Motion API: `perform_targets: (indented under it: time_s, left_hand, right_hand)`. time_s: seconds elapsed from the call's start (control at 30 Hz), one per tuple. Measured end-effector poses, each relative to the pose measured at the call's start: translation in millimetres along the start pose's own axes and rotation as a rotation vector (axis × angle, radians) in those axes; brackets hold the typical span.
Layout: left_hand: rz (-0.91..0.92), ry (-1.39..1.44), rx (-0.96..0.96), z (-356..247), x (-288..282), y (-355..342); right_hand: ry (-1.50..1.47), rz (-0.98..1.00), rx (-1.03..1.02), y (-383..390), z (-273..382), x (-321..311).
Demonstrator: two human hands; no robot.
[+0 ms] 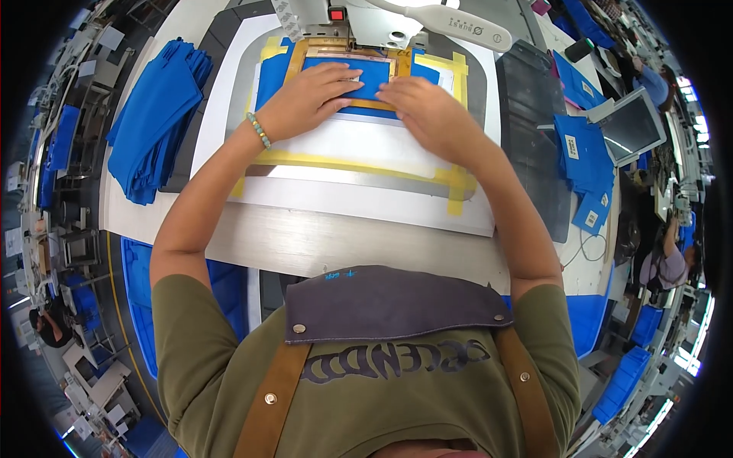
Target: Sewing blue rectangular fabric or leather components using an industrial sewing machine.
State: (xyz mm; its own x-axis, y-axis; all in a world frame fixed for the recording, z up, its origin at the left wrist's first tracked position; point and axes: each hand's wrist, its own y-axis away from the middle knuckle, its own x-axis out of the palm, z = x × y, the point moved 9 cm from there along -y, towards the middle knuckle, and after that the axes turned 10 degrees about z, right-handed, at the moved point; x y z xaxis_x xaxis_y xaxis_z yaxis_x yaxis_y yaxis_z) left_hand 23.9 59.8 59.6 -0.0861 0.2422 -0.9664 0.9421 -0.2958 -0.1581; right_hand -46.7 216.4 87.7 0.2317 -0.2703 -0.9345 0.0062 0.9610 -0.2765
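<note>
Head view: the top edge cuts off the machine head [378, 27], and whatever lies directly beneath it, where the far side of the tan frame [295, 67] runs, is hard to make out. Blue cloth [374, 72] lies flat inside that frame and also shows outside its left and right bars; the hands cover parts of both. The left hand [313, 99] lies palm down with its fingers stretched across the cloth and the frame's left portion, its palm side hidden. The right hand [424, 111] has its fingers bent down at the frame's near right corner; I cannot tell whether they pinch anything or only press. A narrow gap of cloth separates the two hands.

Nearer the person, a white sheet [359, 141] edged with yellow tape [456, 191] sits on a larger white board [382, 214]. Beyond the board's near edge, a strip of pale tabletop [328, 244] runs between it and the dark apron flap [389, 305]. A pile of blue pieces [156, 126] bounds the left side; on the right are a dark panel [531, 145], then labelled blue pieces [584, 160] beside a tilted screen [626, 126]. Toward the rim, bent and small, the workroom's details blur.
</note>
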Motion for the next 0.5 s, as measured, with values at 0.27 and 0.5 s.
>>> perform_targets:
  time_s: [0.27, 0.5]
  left_hand:
    - [0.098, 0.029, 0.030, -8.9, 15.3, -3.6]
    - [0.160, 0.062, 0.065, -3.6, 12.9, -9.0]
  right_hand:
    - [0.109, 0.046, 0.041, 5.1, 9.9, 18.4]
    - [0.121, 0.033, 0.017, 4.9, 12.4, 19.5]
